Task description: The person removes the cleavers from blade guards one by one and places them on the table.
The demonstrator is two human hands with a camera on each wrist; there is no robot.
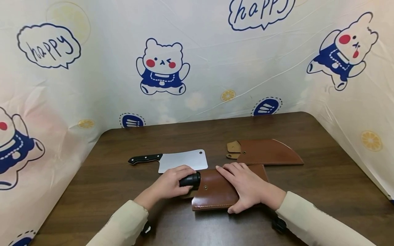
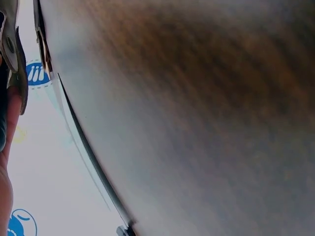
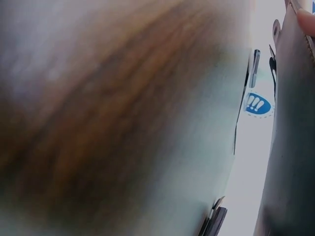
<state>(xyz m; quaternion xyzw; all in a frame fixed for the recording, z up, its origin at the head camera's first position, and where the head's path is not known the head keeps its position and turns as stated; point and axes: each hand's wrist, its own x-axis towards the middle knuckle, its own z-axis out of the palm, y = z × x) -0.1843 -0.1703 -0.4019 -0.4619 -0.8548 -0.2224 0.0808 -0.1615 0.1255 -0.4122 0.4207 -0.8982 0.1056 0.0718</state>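
Note:
In the head view my left hand [image 1: 169,183] grips the black handle [image 1: 191,179] of a knife, whose blade is hidden in a brown leather sheath [image 1: 212,191]. My right hand [image 1: 247,186] holds the sheath, fingers spread over its face and thumb at the near edge. A brass snap shows near the sheath's mouth. The left wrist view catches part of the left hand [image 2: 6,182] beside a strap with a snap [image 2: 11,44]. At the right edge of the right wrist view, a fingertip [image 3: 307,22] touches the sheath [image 3: 293,142].
A cleaver [image 1: 184,160] with a black riveted handle lies flat behind the left hand. Behind the right hand lies a second brown sheath [image 1: 271,152] with two tan straps. Everything is over a dark wooden table [image 1: 107,191], with a printed cloth [image 1: 209,61] hanging around it.

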